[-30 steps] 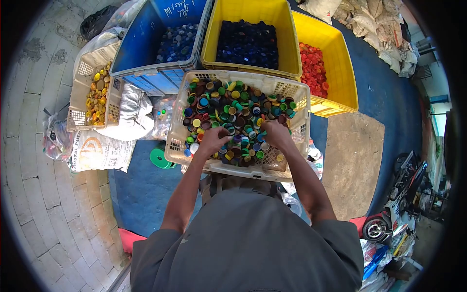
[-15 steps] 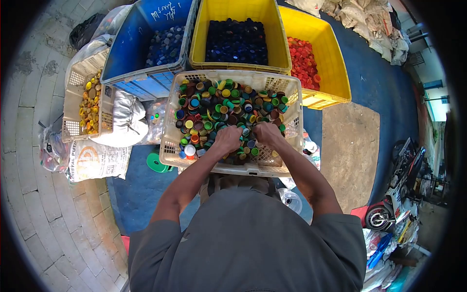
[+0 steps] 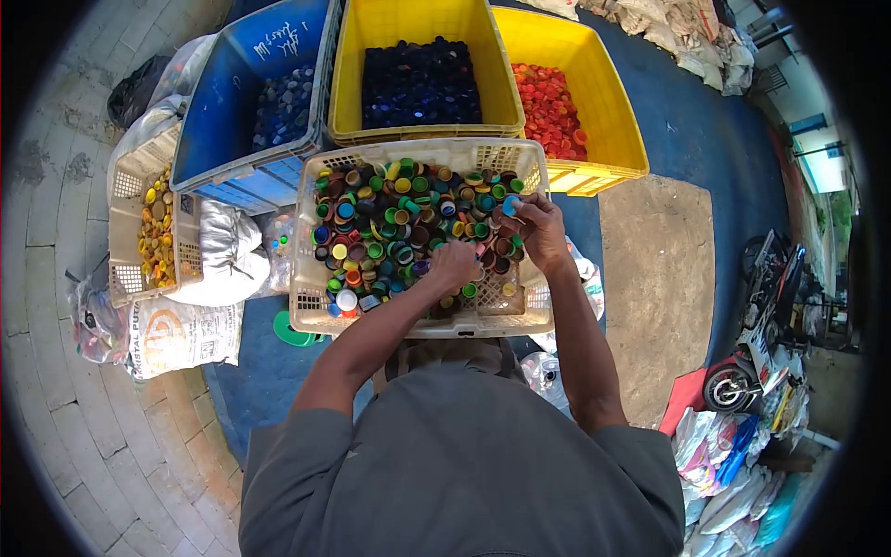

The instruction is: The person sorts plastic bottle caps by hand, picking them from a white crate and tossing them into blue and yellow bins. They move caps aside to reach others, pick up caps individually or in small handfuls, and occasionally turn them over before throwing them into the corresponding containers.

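Observation:
A pale crate (image 3: pixel 422 328) full of mixed bottle caps (image 3: pixel 376 218) stands in front of the body. My right hand (image 3: pixel 538 227) is raised over the crate's right side, its fingers closed on a light blue cap (image 3: pixel 510 205). Lower and to the left, my left hand (image 3: pixel 455 265) reaches in among the caps near the middle; its fingertips are partly hidden, with a reddish-pink piece beside them. White and orange caps lie at the crate's front left corner.
Behind the crate are a blue bin (image 3: pixel 209 121), a yellow bin (image 3: pixel 506 130) with dark blue caps, and another yellow bin (image 3: pixel 617 121) with red caps. A small crate (image 3: pixel 125 223) of yellow caps stands left. A motorcycle (image 3: pixel 747 362) is at right.
My right hand has lifted up and to the right, away from my left hand, and now shows a light blue cap. The view has shifted, moving the bins and crate left.

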The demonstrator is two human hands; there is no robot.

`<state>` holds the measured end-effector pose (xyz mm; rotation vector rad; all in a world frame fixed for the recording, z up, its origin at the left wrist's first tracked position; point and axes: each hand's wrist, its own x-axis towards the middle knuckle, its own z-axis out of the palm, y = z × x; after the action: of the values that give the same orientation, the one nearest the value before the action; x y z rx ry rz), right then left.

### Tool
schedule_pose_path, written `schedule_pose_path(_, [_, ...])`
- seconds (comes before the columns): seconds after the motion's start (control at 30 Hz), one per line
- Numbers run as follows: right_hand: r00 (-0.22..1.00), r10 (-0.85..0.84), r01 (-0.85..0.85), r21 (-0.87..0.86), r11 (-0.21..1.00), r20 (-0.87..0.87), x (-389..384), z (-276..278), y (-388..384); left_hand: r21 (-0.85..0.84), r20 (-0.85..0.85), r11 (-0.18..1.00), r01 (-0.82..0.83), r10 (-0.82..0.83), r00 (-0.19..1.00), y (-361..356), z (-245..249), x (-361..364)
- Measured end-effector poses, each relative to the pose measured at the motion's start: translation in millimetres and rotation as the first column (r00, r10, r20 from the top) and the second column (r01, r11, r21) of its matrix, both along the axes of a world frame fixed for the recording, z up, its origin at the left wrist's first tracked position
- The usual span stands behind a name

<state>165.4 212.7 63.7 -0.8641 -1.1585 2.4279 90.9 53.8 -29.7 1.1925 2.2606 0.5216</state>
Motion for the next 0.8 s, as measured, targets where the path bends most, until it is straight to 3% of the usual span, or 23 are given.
schedule_pose_path(0.13, [0.997, -0.059, 0.058, -0.023, 0.998, -0.041, 6.8, 6.5, -7.9, -0.066, -0.038, 0.998, 0.02, -0.023, 0.999, 8.0, 0.3, 8.3])
schedule_pose_path(0.23, [0.997, -0.074, 0.074, -0.006, 0.997, -0.029, 10.6, 3.4, -12.2, -0.045, 0.008, 0.998, -0.047, 0.048, 0.999, 9.1, -1.7, 9.4])
schedule_pose_path(0.4, [0.999, -0.009, 0.003, -0.15, 0.989, -0.04, 16.5, 6.1, -11.8, 0.15, 0.36, 0.952, -0.268, 0.2, 0.911, -6.9, 3.2, -16.8])
schedule_pose_path(0.43, [0.999, 0.008, -0.016, -0.174, 0.985, -0.044, 16.2, 6.2, -12.1, 0.193, 0.431, 0.925, -0.327, 0.22, 0.875, -12.7, 12.0, -27.3])
schedule_pose_path(0.5, [0.968, 0.139, -0.141, -0.006, 0.99, 0.208, 10.6, -9.8, -11.6, -0.02, 0.752, 0.865, -0.501, 0.343, 0.563, -28.4, 30.3, -52.6])
schedule_pose_path(0.53, [0.923, 0.186, -0.22, 0.066, 0.973, 0.337, 8.0, -17.9, -12.2, 0.021, 0.837, 0.813, -0.582, 0.304, 0.455, -39.0, 32.3, -62.7])
schedule_pose_path(0.57, [0.865, 0.237, -0.365, 0.23, 0.902, 0.443, 5.8, -26.7, -16.2, 0.048, 0.906, 0.748, -0.662, 0.246, 0.344, -50.3, 34.1, -70.6])
schedule_pose_path(0.6, [0.815, 0.274, -0.511, 0.41, 0.755, 0.511, 5.4, -35.4, -21.3, 0.051, 0.927, 0.717, -0.695, 0.226, 0.301, -61.2, 41.0, -76.3])
schedule_pose_path(0.67, [0.707, 0.278, -0.707, 0.642, 0.296, 0.65, 6.0, -47.1, -32.8, 0.054, 0.96, 0.646, -0.761, 0.175, 0.217, -79.3, 56.3, -86.6])
schedule_pose_path(0.7, [0.67, 0.307, -0.735, 0.662, 0.146, 0.676, 4.8, -43.7, -41.6, 0.051, 0.97, 0.64, -0.767, 0.151, 0.19, -87.5, 54.7, -89.9])
schedule_pose_path(0.8, [0.441, 0.259, -0.793, 0.508, -0.337, 0.859, 6.2, -67.1, -58.2, 0.038, 0.991, 0.618, -0.785, 0.079, 0.11, -109.9, 50.2, -95.2])
